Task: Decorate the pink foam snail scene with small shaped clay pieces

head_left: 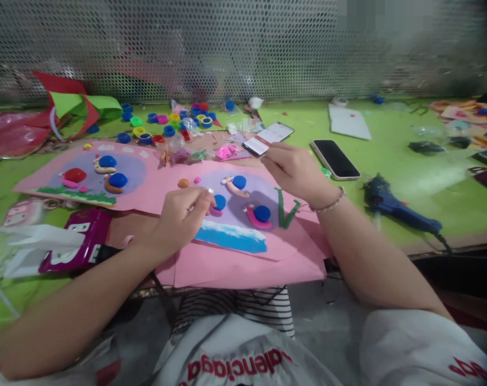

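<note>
My left hand (182, 217) is closed in a pinch over the left part of a pink paper sheet (227, 271). Whatever its fingertips hold is hidden or too small to name. Beside them is a clay snail with a blue bottle-cap shell (219, 202), partly covered. Two more blue-cap snails, one cream (237, 187) and one pink (258, 217), lie on the sheet's lilac patch. My right hand (291, 169) hovers at the sheet's upper right, fingers curled together and pointing left; their grip is hidden. Below it are green clay strips (285, 210).
A second snail picture (133, 185) lies to the left. Behind are a lit phone (273, 136), pink clay (227, 152) and several bottle caps (169, 130). On the right are a dark phone (335, 159) and a blue glue gun (399, 206); a purple case (88, 228) sits left.
</note>
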{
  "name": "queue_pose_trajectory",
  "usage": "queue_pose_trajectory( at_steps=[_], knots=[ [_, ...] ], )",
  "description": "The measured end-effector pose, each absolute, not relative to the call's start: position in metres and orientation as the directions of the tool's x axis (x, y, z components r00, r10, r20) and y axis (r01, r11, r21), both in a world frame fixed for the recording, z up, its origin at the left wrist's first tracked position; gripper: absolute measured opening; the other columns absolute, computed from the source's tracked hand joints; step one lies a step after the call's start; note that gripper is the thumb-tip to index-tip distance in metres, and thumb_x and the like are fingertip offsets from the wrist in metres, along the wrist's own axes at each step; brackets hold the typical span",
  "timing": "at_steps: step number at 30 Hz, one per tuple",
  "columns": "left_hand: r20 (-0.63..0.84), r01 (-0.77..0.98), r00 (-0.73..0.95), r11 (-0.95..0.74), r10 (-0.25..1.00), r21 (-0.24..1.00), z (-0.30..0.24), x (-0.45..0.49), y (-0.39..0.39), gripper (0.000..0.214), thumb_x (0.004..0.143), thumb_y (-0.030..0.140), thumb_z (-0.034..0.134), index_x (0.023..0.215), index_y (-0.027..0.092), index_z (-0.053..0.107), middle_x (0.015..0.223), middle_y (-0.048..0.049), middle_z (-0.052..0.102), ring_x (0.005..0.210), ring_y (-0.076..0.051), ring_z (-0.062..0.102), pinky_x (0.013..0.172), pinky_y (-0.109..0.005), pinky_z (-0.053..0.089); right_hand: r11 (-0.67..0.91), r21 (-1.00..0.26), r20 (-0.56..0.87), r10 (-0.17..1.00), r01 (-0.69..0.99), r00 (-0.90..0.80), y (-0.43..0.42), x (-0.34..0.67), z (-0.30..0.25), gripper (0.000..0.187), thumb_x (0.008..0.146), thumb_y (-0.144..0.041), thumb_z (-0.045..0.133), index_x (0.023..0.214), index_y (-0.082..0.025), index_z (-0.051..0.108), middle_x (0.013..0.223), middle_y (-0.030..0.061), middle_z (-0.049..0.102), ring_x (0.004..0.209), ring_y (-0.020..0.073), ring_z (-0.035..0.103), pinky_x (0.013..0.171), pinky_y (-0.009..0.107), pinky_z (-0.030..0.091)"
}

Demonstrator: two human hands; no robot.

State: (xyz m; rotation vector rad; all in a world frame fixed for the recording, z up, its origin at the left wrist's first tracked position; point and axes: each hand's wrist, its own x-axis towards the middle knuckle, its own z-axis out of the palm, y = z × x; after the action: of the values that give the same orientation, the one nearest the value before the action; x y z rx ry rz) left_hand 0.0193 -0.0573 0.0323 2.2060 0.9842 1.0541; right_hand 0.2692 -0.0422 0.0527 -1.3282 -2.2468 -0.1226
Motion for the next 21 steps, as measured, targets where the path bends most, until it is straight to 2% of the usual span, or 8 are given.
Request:
queue_pose_trajectory(
  at_steps=[4,7,10,16,21],
  knots=[
    [0.460,0.400,0.562,-0.713,0.687,0.576,0.0332,0.0224,-0.0634,0.034,0.089,0.021,0.038,0.064,0.013,0.059,0.057,-0.0012,0.058,0.055,-0.010,0.055,0.053,-0.022,0.041,0.461,-0.214,0.369,0.854,0.861,-0.366,-0.0403,0.2671,0.0490,0.020,0.085,-0.012,0.039,0.073,-0.015,0.055,0.078,0.0073,0.057,0.069,0.0154,0.051,0.060,0.027,0.034],
    [0.478,0.382,0.605,-0.759,0.637,0.527,0.0304,0.0232,-0.0650,0.037,0.091,0.023,0.036,0.063,0.013,0.058,0.057,-0.0022,0.057,0.055,-0.012,0.054,0.054,-0.024,0.041,0.472,-0.304,0.336,0.866,0.827,-0.371,-0.0380,0.2671,0.0484,0.023,0.084,-0.010,0.040,0.078,-0.013,0.061,0.081,0.0078,0.061,0.070,0.0145,0.055,0.063,0.026,0.038],
    [0.485,0.383,0.606,-0.766,0.630,0.517,0.0275,0.0229,-0.0646,0.038,0.092,0.024,0.035,0.064,0.013,0.059,0.055,-0.0020,0.056,0.054,-0.012,0.053,0.052,-0.025,0.040,0.439,-0.412,0.300,0.893,0.799,-0.335,-0.0365,0.2671,0.0487,0.022,0.085,-0.016,0.045,0.076,-0.012,0.064,0.075,0.0065,0.063,0.063,0.0124,0.055,0.061,0.025,0.040],
    [0.477,0.393,0.619,-0.771,0.624,0.501,0.0288,0.0231,-0.0640,0.038,0.092,0.024,0.034,0.064,0.013,0.058,0.054,-0.0018,0.055,0.052,-0.011,0.053,0.051,-0.024,0.040,0.265,-0.638,0.200,0.964,0.723,-0.176,-0.0363,0.2663,0.0482,0.022,0.082,-0.029,0.055,0.072,-0.015,0.067,0.063,0.0027,0.062,0.052,0.0100,0.054,0.052,0.024,0.041],
    [0.505,0.380,0.633,-0.804,0.587,0.457,0.0266,0.0241,-0.0644,0.035,0.090,0.022,0.036,0.062,0.015,0.057,0.056,-0.0019,0.058,0.054,-0.011,0.054,0.054,-0.024,0.041,0.275,-0.625,0.260,0.956,0.730,-0.137,-0.0347,0.2659,0.0490,0.033,0.074,-0.034,0.067,0.052,-0.014,0.053,0.051,-0.0002,0.051,0.051,0.0088,0.048,0.049,0.024,0.036]
  ],
)
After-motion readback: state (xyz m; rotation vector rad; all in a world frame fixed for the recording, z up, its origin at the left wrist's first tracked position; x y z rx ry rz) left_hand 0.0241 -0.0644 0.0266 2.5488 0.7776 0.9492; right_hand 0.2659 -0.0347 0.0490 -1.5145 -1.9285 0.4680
